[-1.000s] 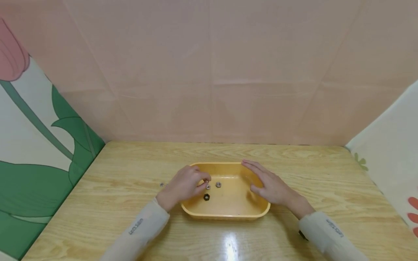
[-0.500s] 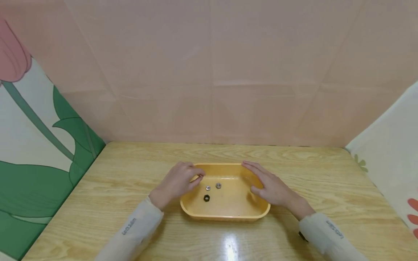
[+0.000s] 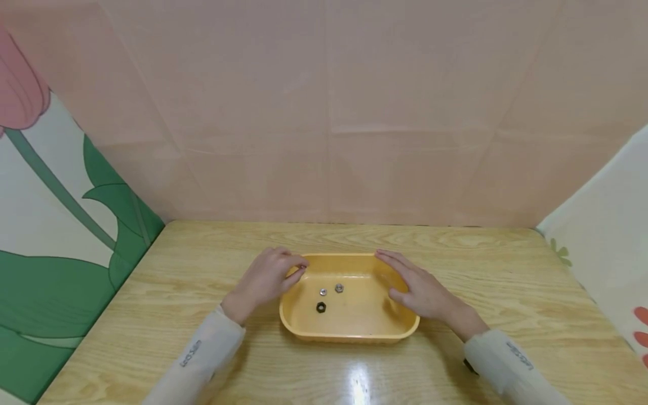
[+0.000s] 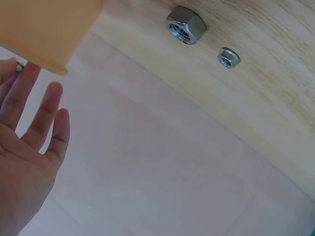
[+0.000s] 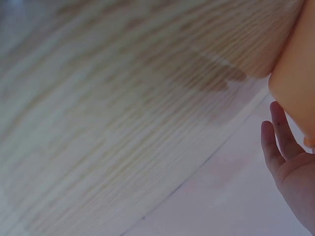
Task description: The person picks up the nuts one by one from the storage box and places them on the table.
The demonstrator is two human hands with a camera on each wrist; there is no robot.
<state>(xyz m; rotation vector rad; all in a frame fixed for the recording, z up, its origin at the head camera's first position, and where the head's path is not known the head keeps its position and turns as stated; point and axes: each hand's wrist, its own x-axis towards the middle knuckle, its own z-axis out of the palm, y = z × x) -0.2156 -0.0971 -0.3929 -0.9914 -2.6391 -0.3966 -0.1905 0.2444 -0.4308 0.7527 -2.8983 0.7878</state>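
Note:
My left hand [image 3: 265, 278] is at the back left rim of the yellow tray [image 3: 354, 338]. Its thumb and index finger pinch a small metal nut [image 4: 19, 67], mostly covered by the fingertips; the other fingers spread loosely. Inside the tray lie a black nut [image 3: 321, 307], a small silver nut [image 3: 323, 292] and a larger silver nut [image 3: 339, 288]. With fingers extended, my right hand [image 3: 422, 288] rests at the tray's right side, thumb over the inside. In the left wrist view, a big hex nut [image 4: 186, 24] and a smaller flanged nut [image 4: 229, 57] lie on the table.
The wooden table [image 3: 202, 247] ends at a pinkish cloth backdrop [image 3: 324, 140]. Flower-patterned cloth [image 3: 66, 225] stands along the left side, and a pale cloth [image 3: 607, 236] along the right.
From over the nuts in the tray, my left hand has drawn back leftward to the rim, still pinching the small nut. My right hand has stayed in place.

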